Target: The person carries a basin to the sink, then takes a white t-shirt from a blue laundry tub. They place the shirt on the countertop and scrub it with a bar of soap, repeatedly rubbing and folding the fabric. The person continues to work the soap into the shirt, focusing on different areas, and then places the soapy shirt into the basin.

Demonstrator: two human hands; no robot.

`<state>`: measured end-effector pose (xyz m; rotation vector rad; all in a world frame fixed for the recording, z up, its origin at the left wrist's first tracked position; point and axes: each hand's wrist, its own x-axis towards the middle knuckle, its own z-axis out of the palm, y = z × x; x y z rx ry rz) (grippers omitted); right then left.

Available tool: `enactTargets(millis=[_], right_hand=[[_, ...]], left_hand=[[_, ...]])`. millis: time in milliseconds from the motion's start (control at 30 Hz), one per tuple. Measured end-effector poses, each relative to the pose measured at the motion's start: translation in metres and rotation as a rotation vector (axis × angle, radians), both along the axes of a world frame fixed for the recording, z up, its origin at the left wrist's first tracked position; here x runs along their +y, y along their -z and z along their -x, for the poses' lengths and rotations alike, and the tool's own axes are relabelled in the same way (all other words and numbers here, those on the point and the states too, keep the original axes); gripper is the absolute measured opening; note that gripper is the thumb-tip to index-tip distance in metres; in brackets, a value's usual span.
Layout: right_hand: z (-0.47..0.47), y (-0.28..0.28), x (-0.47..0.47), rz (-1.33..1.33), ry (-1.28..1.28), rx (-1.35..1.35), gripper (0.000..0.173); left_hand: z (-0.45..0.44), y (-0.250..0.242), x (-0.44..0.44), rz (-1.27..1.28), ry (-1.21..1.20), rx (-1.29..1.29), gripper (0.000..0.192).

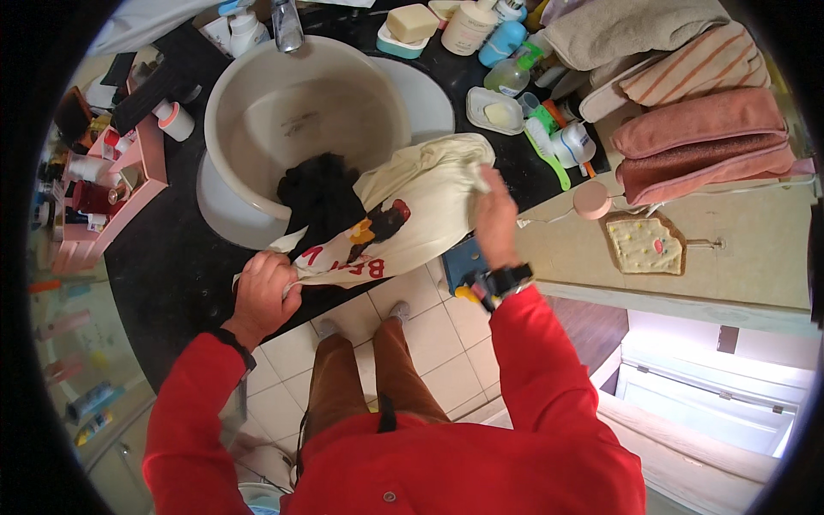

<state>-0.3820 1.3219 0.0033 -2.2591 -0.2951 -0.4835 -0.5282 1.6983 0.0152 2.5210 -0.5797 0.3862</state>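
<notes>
My left hand (266, 294) grips a bunched corner of a cream cloth (425, 199), perhaps a bag or garment, at the counter's front edge. The cloth bears a dark printed figure and red lettering. At its far right end, my right hand (496, 222) is slightly blurred and touches the fabric; whether the fingers close on it is not clear. A crumpled black cloth (322, 196) lies partly in the round beige basin (251, 96) and over its near rim, up against the cream cloth. The basin sits over a white sink (425, 96), below a metal faucet (288, 29).
Soap bars, pump bottles and a green-handled brush (546, 151) stand on the black counter (174, 270) at right. Folded towels (702, 141) hang beyond them. A pink organizer (138, 187) with toiletries stands left. Below right is a lit opening with a white frame (702, 402).
</notes>
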Motion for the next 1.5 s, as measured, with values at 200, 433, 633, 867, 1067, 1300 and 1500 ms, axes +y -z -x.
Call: enactTargets(millis=[200, 433, 633, 867, 1067, 1300, 1500], right_hand=[[0.016, -0.003, 0.018, 0.421, -0.33, 0.118, 0.056], [0.031, 0.005, 0.032, 0.534, -0.38, 0.115, 0.062], [-0.013, -0.013, 0.004, 0.538, 0.074, 0.129, 0.049], [0.026, -0.001, 0.034, 0.514, -0.47, 0.027, 0.059], [0.001, 0.008, 0.028, 0.449, -0.106, -0.026, 0.055], [-0.001, -0.003, 0.022, 0.596, -0.048, -0.079, 0.046], [0.038, -0.001, 0.068, 0.548, -0.346, 0.032, 0.05]], left_hand=[[0.0, -0.003, 0.002, -0.021, 0.013, -0.006, 0.021], [0.0, -0.001, 0.003, -0.006, 0.031, 0.01, 0.018], [0.0, 0.0, 0.002, -0.014, 0.025, 0.01, 0.016], [-0.001, -0.002, 0.002, -0.002, 0.029, -0.02, 0.018], [0.0, -0.001, 0.003, -0.008, 0.023, -0.014, 0.017], [-0.001, -0.001, 0.002, -0.017, 0.017, -0.024, 0.017], [0.001, 0.001, 0.002, -0.001, 0.018, -0.023, 0.016]])
